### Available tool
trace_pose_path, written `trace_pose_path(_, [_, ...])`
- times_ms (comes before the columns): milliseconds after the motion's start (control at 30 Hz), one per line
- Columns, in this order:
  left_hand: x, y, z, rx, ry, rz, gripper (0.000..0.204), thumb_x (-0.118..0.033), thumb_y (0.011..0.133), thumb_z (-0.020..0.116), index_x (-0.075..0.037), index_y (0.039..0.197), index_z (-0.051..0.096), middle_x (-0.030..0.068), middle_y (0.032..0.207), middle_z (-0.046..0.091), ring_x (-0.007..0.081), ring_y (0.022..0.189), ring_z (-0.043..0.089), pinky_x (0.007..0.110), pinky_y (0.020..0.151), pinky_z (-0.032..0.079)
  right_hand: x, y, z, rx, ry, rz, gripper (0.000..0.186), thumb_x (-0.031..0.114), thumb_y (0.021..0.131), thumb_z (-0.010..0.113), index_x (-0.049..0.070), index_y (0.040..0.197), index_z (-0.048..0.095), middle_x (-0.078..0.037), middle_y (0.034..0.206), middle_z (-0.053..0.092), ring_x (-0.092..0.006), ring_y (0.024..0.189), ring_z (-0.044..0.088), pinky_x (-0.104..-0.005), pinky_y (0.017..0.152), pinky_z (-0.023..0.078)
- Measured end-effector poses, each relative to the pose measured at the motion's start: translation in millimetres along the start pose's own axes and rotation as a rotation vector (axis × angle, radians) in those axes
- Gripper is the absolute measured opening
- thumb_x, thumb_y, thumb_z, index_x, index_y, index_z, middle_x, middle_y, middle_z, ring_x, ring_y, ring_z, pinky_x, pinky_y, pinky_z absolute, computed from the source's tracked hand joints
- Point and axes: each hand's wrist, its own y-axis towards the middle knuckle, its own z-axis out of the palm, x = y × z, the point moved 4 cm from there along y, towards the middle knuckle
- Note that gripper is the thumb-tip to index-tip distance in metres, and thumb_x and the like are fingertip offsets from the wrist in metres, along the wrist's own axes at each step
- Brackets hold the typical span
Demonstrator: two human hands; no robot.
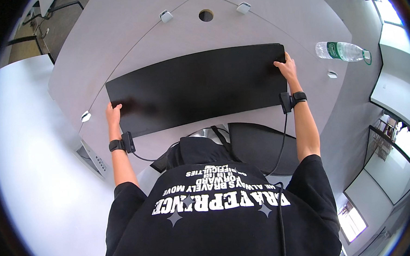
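Note:
A wide, flat black panel [198, 86] with slightly curved long edges spans the near part of the pale table [237, 31]. Its exact kind I cannot make out. At its left end, my left hand [114, 115] grips the short edge, thumb on the dark face and the other fingers mostly hidden. My right hand [287, 70] holds the opposite end near the far corner, thumb on top and fingers round the edge. The right end sits farther away than the left. Whether the panel touches the tabletop, I cannot tell.
A clear plastic bottle [349, 51] with a green label lies on its side at the right. Small white pieces [165, 16] sit along the table seams, near a round hole [206, 15]. Cables run from black wrist-worn devices [285, 102]. A dark chair [264, 145] is below the panel.

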Motion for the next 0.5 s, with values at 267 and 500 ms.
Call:
trace_pose_path(267, [-3,-9,-2,-0.023,0.169,0.095,0.046,-0.011,0.071,0.065,0.004,0.113,0.056,0.0206,0.111,0.06,0.033,0.105,0.057,0.037,0.092,0.042,7,-8,-11,-0.02,-0.213,-0.126,0.074,0.029,0.066,0.07,0.002,0.131,0.048,-0.023,0.125,0.048,-0.0341,0.117,0.048,-0.0377,0.098,0.04])
trace_pose_path(500, [43,-24,-17,-0.164,0.078,0.207,0.044,-0.014,0.074,0.067,0.003,0.114,0.055,0.0174,0.111,0.061,0.03,0.104,0.057,0.037,0.09,0.043,-1,-22,1,0.103,-0.212,-0.096,0.09,0.032,0.065,0.075,0.015,0.142,0.033,-0.028,0.129,0.042,-0.0428,0.119,0.044,-0.043,0.1,0.038])
